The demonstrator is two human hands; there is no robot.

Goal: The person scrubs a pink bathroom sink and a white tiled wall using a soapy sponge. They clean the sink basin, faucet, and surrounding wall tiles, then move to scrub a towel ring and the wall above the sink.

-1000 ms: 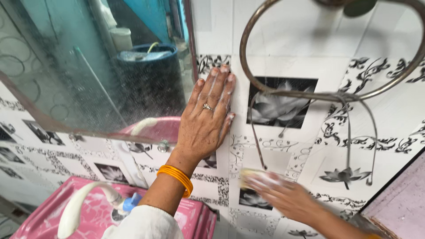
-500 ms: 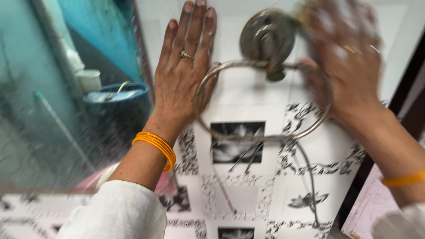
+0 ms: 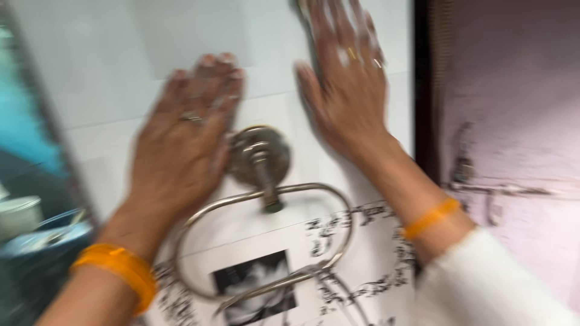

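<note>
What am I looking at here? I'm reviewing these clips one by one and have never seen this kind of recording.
This is one view, from a camera worn on a person's head, looking at a tiled wall. There is no machine, only two bare hands. The left hand lies flat on the tiles beside the round mount of a metal towel ring. The right hand presses flat higher up; the blur hides whether anything is under it. Both wrists wear orange bangles. A mirror edge shows at left, a pink wall at right.
</note>
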